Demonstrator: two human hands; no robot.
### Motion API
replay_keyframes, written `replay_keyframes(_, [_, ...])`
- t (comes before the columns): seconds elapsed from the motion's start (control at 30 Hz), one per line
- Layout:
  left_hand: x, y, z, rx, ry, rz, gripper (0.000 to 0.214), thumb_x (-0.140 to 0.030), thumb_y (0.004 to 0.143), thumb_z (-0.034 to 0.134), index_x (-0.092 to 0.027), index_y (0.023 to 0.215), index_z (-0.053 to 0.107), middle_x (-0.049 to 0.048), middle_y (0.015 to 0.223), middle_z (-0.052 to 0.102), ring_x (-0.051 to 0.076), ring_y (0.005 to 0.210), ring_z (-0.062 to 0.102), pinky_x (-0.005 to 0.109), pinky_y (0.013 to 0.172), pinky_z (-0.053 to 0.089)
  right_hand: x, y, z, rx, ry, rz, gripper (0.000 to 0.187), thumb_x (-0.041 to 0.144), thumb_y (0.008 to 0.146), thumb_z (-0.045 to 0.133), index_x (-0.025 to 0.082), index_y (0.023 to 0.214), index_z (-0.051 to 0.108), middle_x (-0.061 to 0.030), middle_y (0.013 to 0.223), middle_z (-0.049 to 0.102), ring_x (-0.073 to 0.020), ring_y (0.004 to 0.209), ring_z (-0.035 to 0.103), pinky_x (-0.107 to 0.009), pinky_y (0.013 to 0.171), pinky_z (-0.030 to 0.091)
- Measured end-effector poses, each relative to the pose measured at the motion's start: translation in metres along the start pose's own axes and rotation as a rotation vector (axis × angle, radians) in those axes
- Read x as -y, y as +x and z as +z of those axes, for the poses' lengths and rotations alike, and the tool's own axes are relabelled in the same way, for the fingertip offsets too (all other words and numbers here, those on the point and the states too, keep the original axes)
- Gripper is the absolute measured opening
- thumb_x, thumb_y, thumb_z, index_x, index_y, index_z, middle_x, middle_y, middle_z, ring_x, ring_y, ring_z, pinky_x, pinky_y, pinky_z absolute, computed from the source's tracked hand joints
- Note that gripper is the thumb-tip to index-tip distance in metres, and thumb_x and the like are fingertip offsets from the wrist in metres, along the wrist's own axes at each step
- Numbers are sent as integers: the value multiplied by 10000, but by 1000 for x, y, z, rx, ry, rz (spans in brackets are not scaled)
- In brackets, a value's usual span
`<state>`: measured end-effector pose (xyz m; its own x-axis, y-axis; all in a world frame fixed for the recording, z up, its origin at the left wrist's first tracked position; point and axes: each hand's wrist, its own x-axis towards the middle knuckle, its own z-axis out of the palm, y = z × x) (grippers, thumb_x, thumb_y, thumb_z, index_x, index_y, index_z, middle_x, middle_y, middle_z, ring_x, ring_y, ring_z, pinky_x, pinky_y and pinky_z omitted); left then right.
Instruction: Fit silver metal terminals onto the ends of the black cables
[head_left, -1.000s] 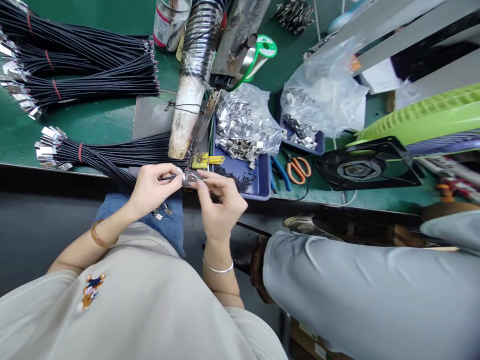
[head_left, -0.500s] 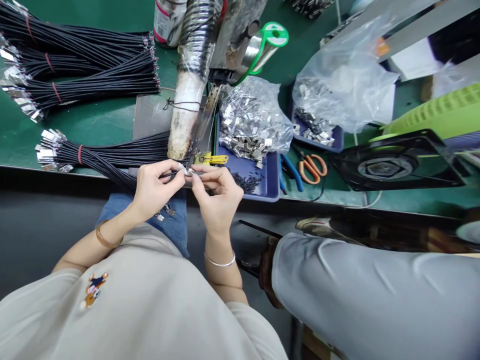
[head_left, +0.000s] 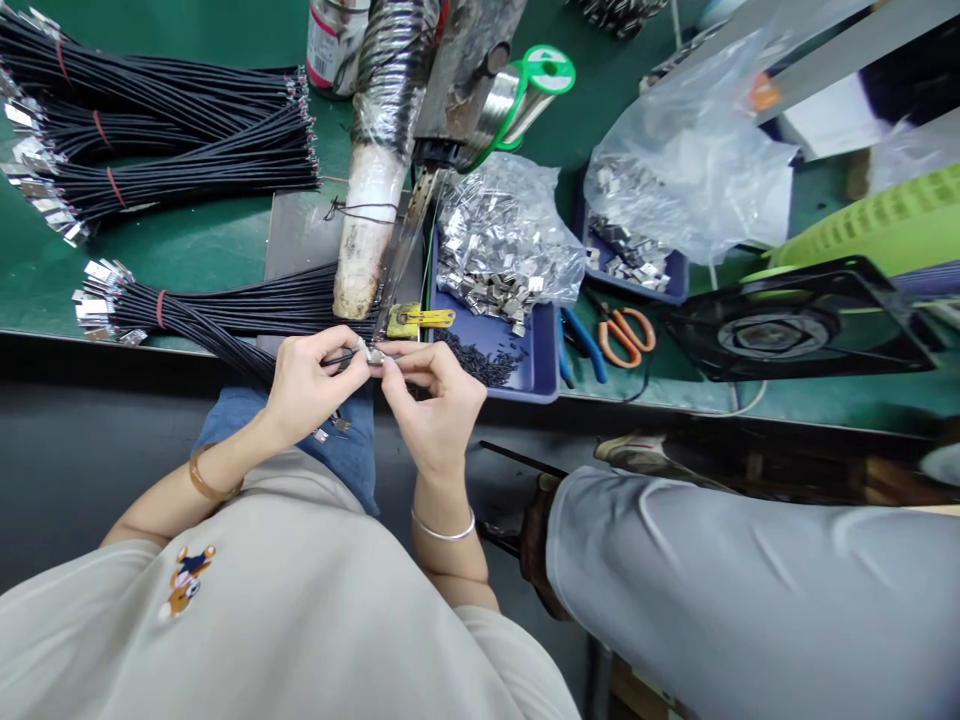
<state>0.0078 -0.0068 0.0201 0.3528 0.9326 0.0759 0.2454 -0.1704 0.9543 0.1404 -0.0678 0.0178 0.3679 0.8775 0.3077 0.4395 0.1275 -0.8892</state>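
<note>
My left hand pinches the end of a black cable between thumb and fingertips. My right hand is closed on a small silvery metal connector shell, where the fingertips of both hands nearly meet. How far the shell sits over the cable end is too small to tell. Just behind the hands lies a bundle of black cables with metal connectors at its left end, tied with a red band. A yellow tool lies beside my right fingers.
A blue tray holds bagged metal shells and small black pieces. Above my hands hangs a taped duct nozzle beside a green solder spool. Orange-handled scissors, blue-handled pliers and a black fan stand right.
My fingertips have shifted slightly, so the metal shell between them shows more clearly. Both hands stay in nearly the same place.
</note>
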Motion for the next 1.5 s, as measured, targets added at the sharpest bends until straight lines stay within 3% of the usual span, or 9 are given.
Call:
replay_keyframes(0.13, [4, -5, -9, 143, 68, 57, 144, -211, 789, 584, -145, 721, 693, -54, 548, 501, 61, 507, 379, 161, 474, 308, 1, -4, -11, -33, -38, -12, 93, 285, 925, 649, 232, 848, 639, 27, 802, 759, -113, 529, 697, -231, 511, 592])
replay_keyframes(0.23, [11, -11, -19, 312, 118, 167, 148, -176, 811, 608, -146, 743, 737, -14, 611, 642, 77, 529, 508, 183, 538, 395, 9, -12, -25, -401, -203, -216, 138, 374, 916, 667, 257, 842, 671, 40, 643, 661, -116, 416, 579, -260, 391, 458])
replay_keyframes(0.33, [19, -15, -29, 284, 61, 247, 128, -202, 856, 654, -144, 808, 758, 46, 743, 734, 125, 651, 638, 223, 644, 497, 20, -17, -40, -698, -258, -377, 114, 403, 898, 675, 290, 896, 673, 42, 630, 571, -110, 415, 498, -281, 412, 399])
replay_keyframes(0.47, [29, -9, -39, 38, 147, 388, 122, -234, 908, 663, -162, 876, 757, 75, 898, 757, 177, 827, 675, 318, 800, 538, 9, -3, -66, -397, -368, -70, 138, 367, 923, 605, 258, 1009, 608, 24, 693, 636, -143, 476, 584, -288, 477, 450])
replay_keyframes(0.6, [36, 8, -46, -1, 600, 475, 177, -179, 931, 591, -159, 981, 760, 124, 1014, 711, 259, 957, 604, 437, 864, 484, -40, 31, -95, -233, -696, 160, 150, 304, 791, 662, 251, 741, 530, -3, 624, 639, -204, 557, 614, -365, 652, 501])
replay_keyframes(0.73, [44, 22, -45, 37, 748, 490, 213, -168, 934, 555, -170, 885, 762, 108, 900, 634, 248, 859, 538, 395, 759, 438, -78, 62, -108, -116, -857, 219, 168, 224, 717, 659, 257, 657, 506, -15, 644, 636, -226, 667, 607, -381, 744, 459])
replay_keyframes(0.93, [51, 21, -45, 4, 636, 545, 268, -192, 994, 501, -170, 860, 732, 85, 888, 668, 220, 842, 552, 375, 780, 440, -73, 74, -101, 105, -811, 281, 193, 201, 661, 698, 244, 601, 520, -1, 648, 606, -203, 657, 576, -347, 712, 409])
replay_keyframes(1.33, [44, 11, -38, 41, 771, 617, 257, -142, 985, 480, -181, 854, 698, 94, 868, 662, 235, 822, 537, 381, 740, 391, -29, 30, -76, -229, -574, -7, 131, 300, 785, 624, 249, 714, 526, -19, 759, 653, -180, 644, 613, -325, 595, 507])
replay_keyframes(1.5, [37, 8, -43, -13, 628, 635, 219, -175, 998, 467, -174, 916, 670, 104, 977, 695, 234, 920, 590, 389, 828, 425, 0, 10, -63, -233, -146, 34, 247, 339, 823, 724, 235, 730, 520, -10, 825, 718, -152, 618, 709, -293, 582, 588])
